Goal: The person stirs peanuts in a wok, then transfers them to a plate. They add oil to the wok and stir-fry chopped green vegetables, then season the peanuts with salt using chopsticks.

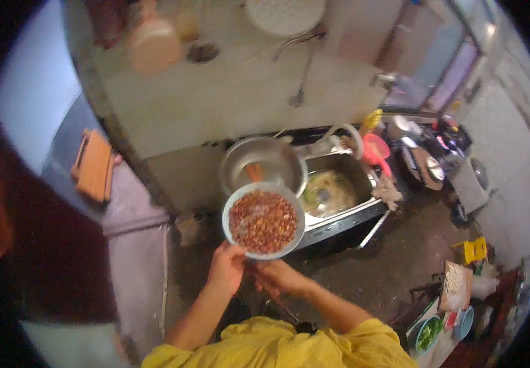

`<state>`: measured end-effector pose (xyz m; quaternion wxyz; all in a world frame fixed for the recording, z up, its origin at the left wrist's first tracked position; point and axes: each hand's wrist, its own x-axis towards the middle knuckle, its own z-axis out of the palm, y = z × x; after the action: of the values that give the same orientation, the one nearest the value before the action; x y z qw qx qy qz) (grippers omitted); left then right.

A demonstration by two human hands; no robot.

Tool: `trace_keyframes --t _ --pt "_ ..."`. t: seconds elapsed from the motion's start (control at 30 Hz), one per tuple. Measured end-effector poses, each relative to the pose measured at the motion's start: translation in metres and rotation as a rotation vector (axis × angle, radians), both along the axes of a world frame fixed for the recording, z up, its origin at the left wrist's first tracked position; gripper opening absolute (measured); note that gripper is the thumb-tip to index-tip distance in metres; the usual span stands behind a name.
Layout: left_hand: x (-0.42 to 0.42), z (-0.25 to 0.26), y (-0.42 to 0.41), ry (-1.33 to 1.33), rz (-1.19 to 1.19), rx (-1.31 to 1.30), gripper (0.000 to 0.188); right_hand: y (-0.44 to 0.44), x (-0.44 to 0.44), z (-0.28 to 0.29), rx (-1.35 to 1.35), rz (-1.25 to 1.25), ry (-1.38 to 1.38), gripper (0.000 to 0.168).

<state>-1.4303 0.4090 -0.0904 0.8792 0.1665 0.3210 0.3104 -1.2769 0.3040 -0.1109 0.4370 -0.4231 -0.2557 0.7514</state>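
A pale round bowl point(300, 224) full of small reddish-brown pieces, perhaps beans or nuts, is held in front of me. My left hand point(229, 261) grips its lower left rim, thumb on top. Below the bowl's near edge is my right hand point(277, 277); its fingers are partly hidden and blurred, and whether it grips the bowl is unclear. Just beyond, a large metal basin point(230, 161) holds orange pieces, perhaps carrots. To its right, a steel sink point(361, 175) contains cloudy water with some green bits.
A pink ladle point(376, 149) and a brown cloth point(387, 192) lie at the sink's right edge. Dishes and a round board point(423, 170) stand farther right. A yellow stool point(475, 250) and a bowl of green vegetables point(428, 333) are at the lower right.
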Motion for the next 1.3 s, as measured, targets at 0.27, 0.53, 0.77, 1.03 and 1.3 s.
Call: trace_keyframes --t 0.27,0.53,0.77,1.03,1.3 --pt "0.004 0.02 0.031 -0.051 -0.2 0.0 0.042 -0.014 -0.102 0.018 0.533 -0.692 -1.215 0.046" --pt "0.011 -0.013 0.075 -0.069 -0.578 -0.152 0.039 -0.045 -0.078 0.036 0.19 -1.009 -1.655 0.013" --pt "0.034 -0.044 0.08 -0.1 -0.787 -0.054 0.041 -0.099 -0.061 0.11 0.177 -1.723 -1.08 0.017" --pt "0.047 -0.048 0.089 -0.104 -0.887 -0.124 0.038 -0.012 -0.061 0.056 0.057 -1.456 -0.853 0.018" --pt "0.048 -0.053 0.085 -0.081 -0.886 -0.041 0.04 -0.008 -0.03 0.07 0.048 -1.559 -0.716 0.02"
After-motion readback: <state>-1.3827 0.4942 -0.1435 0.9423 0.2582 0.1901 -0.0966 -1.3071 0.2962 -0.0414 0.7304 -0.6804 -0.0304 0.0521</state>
